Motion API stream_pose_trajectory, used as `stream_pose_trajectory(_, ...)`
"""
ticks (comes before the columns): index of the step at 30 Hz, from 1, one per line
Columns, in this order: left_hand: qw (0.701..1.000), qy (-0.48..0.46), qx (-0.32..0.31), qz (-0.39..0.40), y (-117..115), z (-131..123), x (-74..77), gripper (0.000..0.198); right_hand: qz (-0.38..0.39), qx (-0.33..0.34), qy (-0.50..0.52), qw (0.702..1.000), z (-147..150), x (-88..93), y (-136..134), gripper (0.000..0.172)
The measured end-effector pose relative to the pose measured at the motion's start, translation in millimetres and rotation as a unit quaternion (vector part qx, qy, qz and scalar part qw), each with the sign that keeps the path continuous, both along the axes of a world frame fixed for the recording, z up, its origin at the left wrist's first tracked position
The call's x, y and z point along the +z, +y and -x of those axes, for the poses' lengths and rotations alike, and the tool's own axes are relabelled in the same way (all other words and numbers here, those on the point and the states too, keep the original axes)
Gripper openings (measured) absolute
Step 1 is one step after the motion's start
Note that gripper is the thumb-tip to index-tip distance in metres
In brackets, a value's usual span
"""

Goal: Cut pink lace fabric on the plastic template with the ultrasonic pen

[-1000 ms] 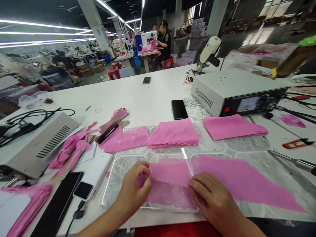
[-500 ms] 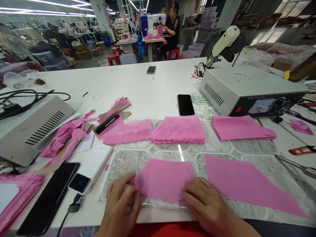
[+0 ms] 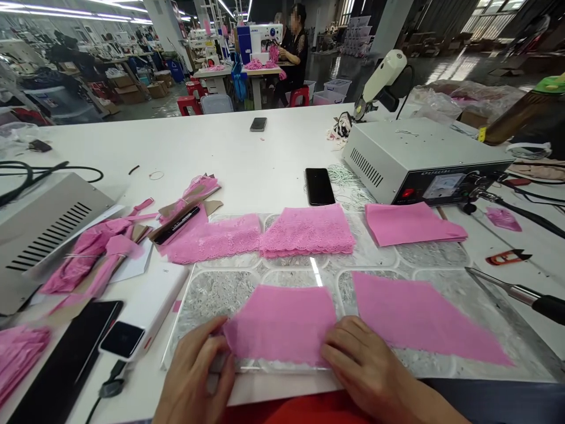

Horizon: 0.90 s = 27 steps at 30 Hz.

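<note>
Pink, thin trapezoid cloth (image 3: 282, 324) lay longways between your left hand (image 3: 196, 366) and right hand (image 3: 359, 358), touched at both ends; whether either pinched it couldn't be told.

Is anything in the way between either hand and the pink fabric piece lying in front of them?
Nothing visible is. The left hand is at the left edge of the pink fabric piece, and the right hand is at its lower right. The longer pink panel lies apart, farther right.
</note>
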<state>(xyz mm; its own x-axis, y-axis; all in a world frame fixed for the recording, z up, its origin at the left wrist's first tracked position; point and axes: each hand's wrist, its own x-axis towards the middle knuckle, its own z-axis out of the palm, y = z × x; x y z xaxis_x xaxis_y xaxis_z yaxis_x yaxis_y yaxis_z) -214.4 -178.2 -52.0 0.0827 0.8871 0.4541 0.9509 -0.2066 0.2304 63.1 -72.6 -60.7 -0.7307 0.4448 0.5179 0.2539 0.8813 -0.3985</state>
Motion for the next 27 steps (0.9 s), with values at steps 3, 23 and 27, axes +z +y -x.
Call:
stream_pose_trajectory(3,1.000,0.026,-0.011,-0.003,1,6,3.1,0.028,0.011,-0.005,-0.008,1.000,1,5.1,-1,0.021)
stream_pose_trajectory(23,0.832,0.160,-0.530,0.036,184,-147,18.4,0.041,-0.029,-0.557,0.107,0.823,-179,-21.9,-5,0.010)
stream_pose_trajectory(27,0.785,0.174,-0.587,0.091,211,-190,11.1,0.042,-0.019,-0.560,0.115,0.820,-191,-26.3,-6,0.009)
